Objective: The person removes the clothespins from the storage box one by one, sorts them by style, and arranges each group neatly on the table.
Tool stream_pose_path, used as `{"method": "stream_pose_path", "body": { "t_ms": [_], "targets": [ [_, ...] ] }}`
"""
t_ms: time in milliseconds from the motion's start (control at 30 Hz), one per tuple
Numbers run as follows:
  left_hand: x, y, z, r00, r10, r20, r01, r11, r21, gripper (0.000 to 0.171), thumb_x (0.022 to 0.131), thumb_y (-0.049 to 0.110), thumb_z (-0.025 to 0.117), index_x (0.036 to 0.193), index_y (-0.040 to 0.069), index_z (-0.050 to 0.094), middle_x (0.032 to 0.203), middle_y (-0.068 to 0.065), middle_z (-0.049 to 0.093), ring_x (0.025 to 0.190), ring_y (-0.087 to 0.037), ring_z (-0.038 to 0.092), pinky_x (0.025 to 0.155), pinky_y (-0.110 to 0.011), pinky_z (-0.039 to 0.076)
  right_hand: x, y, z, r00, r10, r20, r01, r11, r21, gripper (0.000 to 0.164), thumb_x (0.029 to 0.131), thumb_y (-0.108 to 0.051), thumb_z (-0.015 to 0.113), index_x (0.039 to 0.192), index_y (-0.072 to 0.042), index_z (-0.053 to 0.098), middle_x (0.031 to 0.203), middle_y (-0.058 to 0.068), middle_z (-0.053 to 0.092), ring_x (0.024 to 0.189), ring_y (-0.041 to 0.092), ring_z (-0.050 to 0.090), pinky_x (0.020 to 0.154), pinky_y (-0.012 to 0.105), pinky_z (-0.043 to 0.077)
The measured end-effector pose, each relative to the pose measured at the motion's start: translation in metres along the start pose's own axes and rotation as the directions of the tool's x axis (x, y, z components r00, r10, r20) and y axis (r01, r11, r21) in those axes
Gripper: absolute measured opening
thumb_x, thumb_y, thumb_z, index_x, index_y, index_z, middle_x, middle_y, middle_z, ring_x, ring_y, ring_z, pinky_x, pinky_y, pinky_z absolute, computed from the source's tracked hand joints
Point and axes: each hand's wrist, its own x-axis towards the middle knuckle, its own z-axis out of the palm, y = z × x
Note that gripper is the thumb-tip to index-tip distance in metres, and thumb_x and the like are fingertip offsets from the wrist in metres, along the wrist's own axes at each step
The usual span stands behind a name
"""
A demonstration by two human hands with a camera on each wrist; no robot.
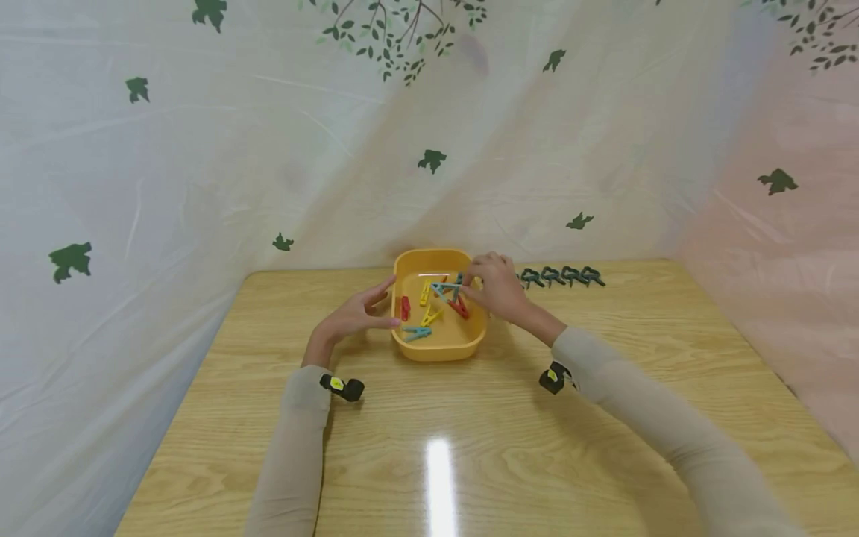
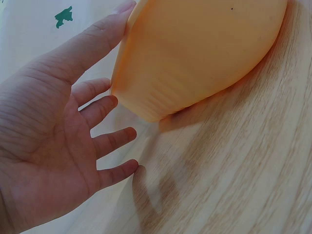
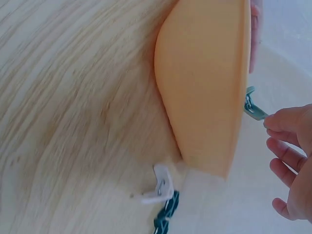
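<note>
A yellow plastic basin [image 1: 439, 353] stands at the back of the table with several clothespins inside. Red [image 1: 406, 308], yellow [image 1: 426, 293] and light blue [image 1: 417, 334] ones lie loose in it. My left hand [image 1: 356, 313] is at the basin's left side, fingers spread; in the left wrist view its thumb [image 2: 105, 29] touches the rim. Over the right rim, my right hand [image 1: 498, 287] pinches a light blue clothespin [image 3: 254, 109] by one end between thumb and index finger. The other fingers of that hand stay apart from it.
A row of dark green clips [image 1: 560, 277] lies to the right of the basin along the table's back edge. Beside the basin in the right wrist view sits a white clip-like piece [image 3: 162, 186]. A cloth with leaf prints [image 1: 496, 186] hangs behind the table.
</note>
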Motion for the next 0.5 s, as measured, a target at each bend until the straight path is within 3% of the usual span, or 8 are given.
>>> {"method": "stream_pose_path", "body": {
  "t_ms": [500],
  "targets": [
    [0.000, 0.001, 0.002, 1.000, -0.011, -0.001, 0.011, 1.000, 0.009, 0.092, 0.081, 0.032, 0.073, 0.151, 0.029, 0.014, 0.158, 0.003, 0.010, 0.144, -0.030, 0.016, 0.113, -0.057, 0.019, -0.017, 0.025, -0.030, 0.997, -0.028, -0.070, 0.026, 0.999, -0.040, 0.011, 0.078, -0.015, 0.075, 0.072, -0.014, 0.066, 0.093, 0.005, 0.067, 0.094, 0.027, 0.054, 0.094, 0.060, 0.034]
  ]
}}
